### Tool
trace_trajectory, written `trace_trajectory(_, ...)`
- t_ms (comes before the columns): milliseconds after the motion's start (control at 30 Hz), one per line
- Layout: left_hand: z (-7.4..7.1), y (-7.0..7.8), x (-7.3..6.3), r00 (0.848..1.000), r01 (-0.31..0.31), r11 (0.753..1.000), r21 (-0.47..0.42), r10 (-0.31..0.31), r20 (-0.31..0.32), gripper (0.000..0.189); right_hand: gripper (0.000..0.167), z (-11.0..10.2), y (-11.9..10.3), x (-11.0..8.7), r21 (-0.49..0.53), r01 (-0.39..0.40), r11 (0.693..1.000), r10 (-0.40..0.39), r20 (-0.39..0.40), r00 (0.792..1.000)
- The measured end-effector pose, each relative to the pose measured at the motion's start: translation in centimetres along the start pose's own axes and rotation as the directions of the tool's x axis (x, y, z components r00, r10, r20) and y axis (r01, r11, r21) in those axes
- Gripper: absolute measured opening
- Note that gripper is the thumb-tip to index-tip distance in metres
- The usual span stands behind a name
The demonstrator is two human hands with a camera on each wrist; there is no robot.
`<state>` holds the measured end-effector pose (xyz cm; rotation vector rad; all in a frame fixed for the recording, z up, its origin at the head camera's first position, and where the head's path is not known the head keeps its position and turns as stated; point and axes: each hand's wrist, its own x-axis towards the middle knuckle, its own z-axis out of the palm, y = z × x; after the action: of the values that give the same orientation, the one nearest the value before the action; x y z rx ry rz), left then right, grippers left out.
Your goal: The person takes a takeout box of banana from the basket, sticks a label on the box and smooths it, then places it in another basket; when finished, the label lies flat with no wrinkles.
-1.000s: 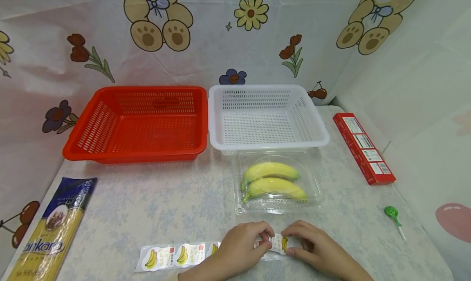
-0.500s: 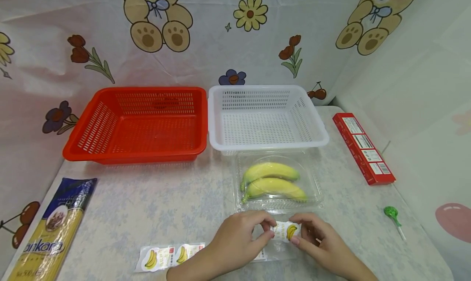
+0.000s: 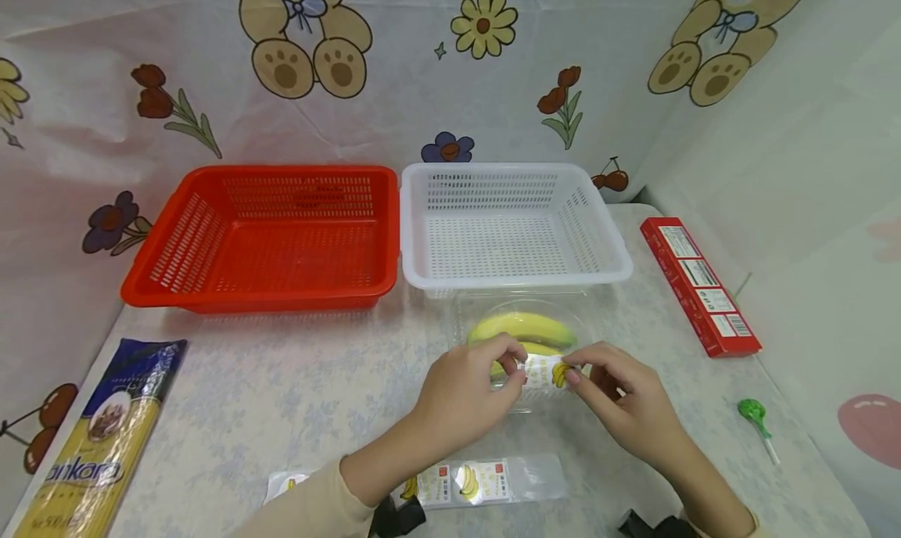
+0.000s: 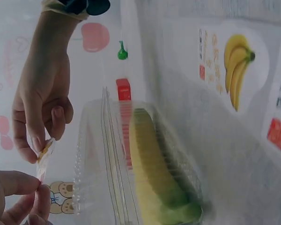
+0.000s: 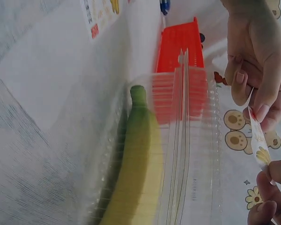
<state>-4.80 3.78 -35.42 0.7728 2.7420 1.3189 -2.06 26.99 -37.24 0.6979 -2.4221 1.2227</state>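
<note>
A small white sticker [image 3: 540, 372] with a banana picture is stretched between both hands, above the clear plastic box. The left hand [image 3: 470, 385] pinches its left end between thumb and fingers; the right hand [image 3: 622, 397] pinches the right end the same way. Both wrist views show the sticker edge-on, apart from the box lid. Inside the closed clear box [image 5: 215, 154] lie two yellow bananas [image 3: 521, 327], partly hidden in the head view by the hands and sticker. The strip of banana stickers [image 3: 486, 482] lies on the table below, partly covered by the left sleeve.
Behind the box stand a red basket [image 3: 296, 264] and a white basket [image 3: 493, 245]. A pasta packet [image 3: 113, 428] lies at the left. At the right are a red carton [image 3: 700, 288] and a green lollipop [image 3: 753, 413]. A patterned cloth hangs behind.
The sticker has come off the strip and both hands have carried it forward, up over the clear box. The strip stays behind on the table, now more uncovered at its right end.
</note>
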Motion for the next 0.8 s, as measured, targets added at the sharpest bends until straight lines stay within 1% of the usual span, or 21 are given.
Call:
trace_trajectory(33,-0.1,-0.2,0.6,1.0,0.006,1.0,0.007,-0.006,-0.004,0.011,0.028,0.0,0.3,0.5,-0.006,0.024,1.0,-0.024,-0.008,1.0)
trace_trajectory(133,-0.2,-0.9,2.1,1.0,0.021,0.999,0.032,-0.021,-0.005,0.011,0.025,0.1,1.3,2.0,-0.057,0.051,0.997,-0.052,0.0,0.999)
trace_trajectory(233,-0.1,-1.5,3.4,1.0,0.025,0.997,0.077,-0.025,0.0,0.012,0.028,0.2,2.2,3.2,-0.13,0.045,0.991,-0.041,0.033,0.999)
trace_trajectory(367,0.2,-1.8,4.6,1.0,0.019,0.985,0.17,-0.021,0.01,0.016,0.024,0.2,3.1,4.1,-0.249,0.024,0.968,-0.008,0.068,0.998)
trace_trajectory(433,0.5,-1.9,5.0,1.0,0.011,0.976,0.215,-0.013,0.006,0.019,0.022,0.3,3.5,4.4,-0.305,0.019,0.952,0.004,0.076,0.997)
trace_trajectory(567,1.1,-2.1,5.5,1.0,-0.013,0.957,0.29,0.017,-0.012,0.023,0.02,0.6,3.9,4.6,-0.388,-0.015,0.922,0.057,0.095,0.994)
trace_trajectory(667,1.4,-2.2,5.6,0.998,-0.032,0.943,0.332,0.046,-0.035,0.025,0.02,0.8,4.2,4.7,-0.427,-0.026,0.904,0.081,0.11,0.991)
trace_trajectory(800,1.7,-2.3,5.6,0.995,-0.047,0.933,0.357,0.073,-0.061,0.026,0.021,1.0,4.3,4.8,-0.457,-0.017,0.889,0.079,0.117,0.99)
